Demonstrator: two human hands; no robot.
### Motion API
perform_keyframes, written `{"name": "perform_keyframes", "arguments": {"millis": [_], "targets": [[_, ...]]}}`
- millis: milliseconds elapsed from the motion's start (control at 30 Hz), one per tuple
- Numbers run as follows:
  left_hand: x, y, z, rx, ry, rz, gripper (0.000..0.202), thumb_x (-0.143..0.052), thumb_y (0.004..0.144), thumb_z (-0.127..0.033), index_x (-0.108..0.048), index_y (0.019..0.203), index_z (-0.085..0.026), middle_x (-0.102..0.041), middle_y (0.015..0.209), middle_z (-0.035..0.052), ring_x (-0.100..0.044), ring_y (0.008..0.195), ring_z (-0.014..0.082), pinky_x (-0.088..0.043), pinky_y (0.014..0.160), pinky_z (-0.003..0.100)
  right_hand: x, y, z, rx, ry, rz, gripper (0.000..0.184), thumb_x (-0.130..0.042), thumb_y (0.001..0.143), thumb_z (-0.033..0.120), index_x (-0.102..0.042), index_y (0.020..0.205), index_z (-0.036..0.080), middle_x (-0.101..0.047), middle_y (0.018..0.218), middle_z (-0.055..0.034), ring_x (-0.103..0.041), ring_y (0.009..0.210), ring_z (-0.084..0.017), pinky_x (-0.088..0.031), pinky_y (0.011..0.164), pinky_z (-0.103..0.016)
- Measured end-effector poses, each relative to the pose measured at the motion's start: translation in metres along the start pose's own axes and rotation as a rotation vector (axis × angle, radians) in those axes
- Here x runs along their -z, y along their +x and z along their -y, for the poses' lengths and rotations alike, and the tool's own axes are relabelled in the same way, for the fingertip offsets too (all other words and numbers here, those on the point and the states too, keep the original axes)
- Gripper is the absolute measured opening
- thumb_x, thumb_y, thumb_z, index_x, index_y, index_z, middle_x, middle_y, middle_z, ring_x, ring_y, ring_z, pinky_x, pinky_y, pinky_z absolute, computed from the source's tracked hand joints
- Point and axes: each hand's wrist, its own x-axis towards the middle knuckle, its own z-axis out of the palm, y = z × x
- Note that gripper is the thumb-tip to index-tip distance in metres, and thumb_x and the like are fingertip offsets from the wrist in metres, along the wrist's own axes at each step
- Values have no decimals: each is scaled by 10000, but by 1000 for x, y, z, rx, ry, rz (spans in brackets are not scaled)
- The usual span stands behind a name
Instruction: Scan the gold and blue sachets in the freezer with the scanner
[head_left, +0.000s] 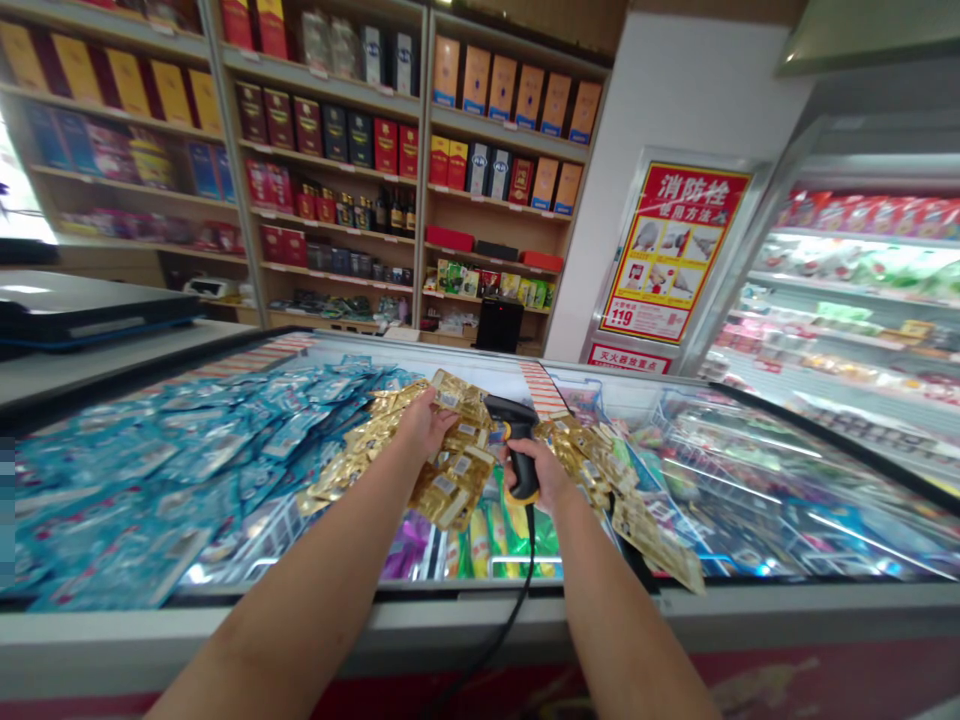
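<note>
In my right hand [541, 470] is a black and yellow barcode scanner [522, 462], its head pointing left and its cord hanging down over the freezer edge. My left hand [426, 425] has its fingers closed on the upper part of some gold packets [456, 485] that show white barcode labels. The scanner's head is close to these packets. More gold packets [360, 450] lie in a pile just left of my left hand, and another gold pile [592, 460] lies to the right of the scanner.
A wide heap of blue packets [150, 470] covers the left of the glass-topped freezer [750, 460]. Behind stand shelves of boxed goods [322, 130]. A red fire-hydrant sign [675, 255] hangs on the wall, and a lit chiller [862, 300] stands at right.
</note>
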Motion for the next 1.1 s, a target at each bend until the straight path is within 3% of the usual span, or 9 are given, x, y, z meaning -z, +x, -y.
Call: {"name": "perform_keyframes", "arguments": {"millis": [633,1100], "targets": [[-2,-2,-1,2,8,-20,171,-414,901,-216,-567,909,-139,-658,698,40,-636,601,162,-515,648,313,-6,-2,4,1,83,-33,232,-648,623,352,-550,705,158,-531,443,26,-450,341,-102,-352,366,-225],[-4,-6,-1,-19,11,-26,170,-428,891,-214,-578,936,-146,-655,683,32,-634,607,154,-536,648,316,-5,-2,4,-26,45,-5,209,-624,657,354,-559,660,155,-525,418,17,-451,354,-103,-356,383,-218]]}}
